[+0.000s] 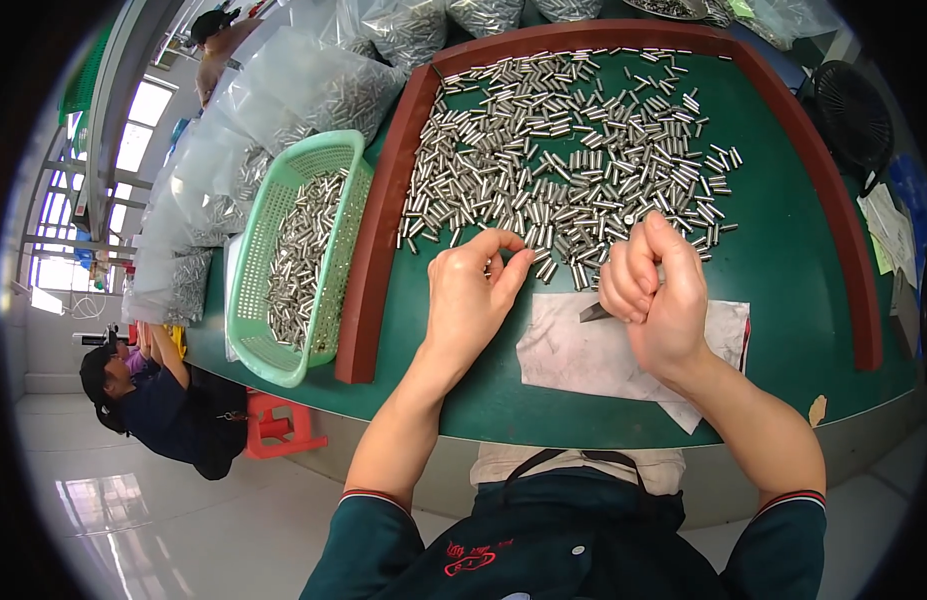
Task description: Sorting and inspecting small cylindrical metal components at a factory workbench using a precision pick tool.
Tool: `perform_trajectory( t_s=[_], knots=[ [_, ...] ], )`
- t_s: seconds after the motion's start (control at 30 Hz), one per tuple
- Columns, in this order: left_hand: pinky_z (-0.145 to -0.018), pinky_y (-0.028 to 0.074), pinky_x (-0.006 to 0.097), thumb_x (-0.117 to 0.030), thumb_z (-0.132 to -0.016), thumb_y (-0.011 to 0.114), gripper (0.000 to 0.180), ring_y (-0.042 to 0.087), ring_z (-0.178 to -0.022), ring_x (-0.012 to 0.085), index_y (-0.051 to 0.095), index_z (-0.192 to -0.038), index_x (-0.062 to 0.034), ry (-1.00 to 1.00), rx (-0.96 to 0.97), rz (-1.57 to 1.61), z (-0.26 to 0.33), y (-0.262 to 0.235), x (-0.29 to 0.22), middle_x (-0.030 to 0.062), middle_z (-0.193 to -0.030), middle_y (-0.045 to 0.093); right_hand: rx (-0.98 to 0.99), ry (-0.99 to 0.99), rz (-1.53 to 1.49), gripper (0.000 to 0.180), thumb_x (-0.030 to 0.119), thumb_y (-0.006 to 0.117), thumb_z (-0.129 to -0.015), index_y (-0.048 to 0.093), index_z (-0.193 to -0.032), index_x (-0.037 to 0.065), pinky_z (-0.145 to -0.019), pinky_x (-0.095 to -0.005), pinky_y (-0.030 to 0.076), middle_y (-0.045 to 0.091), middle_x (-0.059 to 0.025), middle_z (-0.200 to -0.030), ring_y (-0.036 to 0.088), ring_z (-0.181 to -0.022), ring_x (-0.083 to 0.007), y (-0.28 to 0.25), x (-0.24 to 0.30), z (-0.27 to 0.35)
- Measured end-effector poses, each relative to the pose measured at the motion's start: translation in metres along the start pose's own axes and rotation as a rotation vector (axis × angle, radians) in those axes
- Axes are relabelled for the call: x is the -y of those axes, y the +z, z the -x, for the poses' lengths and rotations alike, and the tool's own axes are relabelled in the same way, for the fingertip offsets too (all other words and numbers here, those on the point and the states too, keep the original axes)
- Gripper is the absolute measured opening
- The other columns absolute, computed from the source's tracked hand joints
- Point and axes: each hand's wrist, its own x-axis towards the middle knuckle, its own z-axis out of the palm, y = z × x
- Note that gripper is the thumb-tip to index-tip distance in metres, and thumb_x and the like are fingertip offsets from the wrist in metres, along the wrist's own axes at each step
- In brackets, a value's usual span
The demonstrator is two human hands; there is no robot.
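Note:
Many short shiny metal pins (583, 165) lie in a loose spread on the green tabletop. At the spread's near edge is my left hand (468, 295), its fingers curled and thumb and index tips almost together beside some pins. What lies between those tips, if anything, is too small to tell. My right hand (658, 295) is closed above a stained white cloth (583, 355). From its underside sticks the end of a dark, flat tool (592, 313); the rest is hidden in the fist. A pin end shows by the raised thumb and fingers.
A reddish-brown raised frame (378, 240) borders the pins on three sides. Outside it, left, stands a green basket (253, 250) of pins, with filled clear bags (323, 85) behind. A black fan (848, 115) is at far right. Another person (168, 405) sits at left.

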Motion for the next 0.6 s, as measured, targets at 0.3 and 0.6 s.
perform_trajectory(
  t_s=[0.3,0.6],
  knots=[
    [-0.040,0.034,0.030,-0.011,-0.067,0.065,0.011,0.042,-0.037,0.0166,0.059,-0.072,-0.0018,0.028,0.063,-0.074,-0.0003,0.0016,-0.0009,0.0047,-0.043,0.042,0.008,-0.004,-0.008,0.041,0.024,0.033,-0.091,0.029,-0.052,0.010,-0.036,-0.0207,0.019,0.029,0.0011,-0.042,0.022,-0.037,-0.0059,-0.0018,-0.0016,0.0004],
    [-0.042,0.038,0.031,-0.008,-0.065,0.065,0.011,0.047,-0.041,0.0197,0.061,-0.073,-0.0016,0.405,-0.005,-0.307,-0.0045,0.0049,-0.0017,0.0085,-0.047,0.047,-0.003,0.012,-0.008,0.041,0.023,0.032,-0.091,0.029,-0.052,0.010,-0.036,-0.0204,0.020,0.029,0.0014,-0.043,0.022,-0.037,-0.0054,-0.0013,0.0008,0.0006]
  ],
)
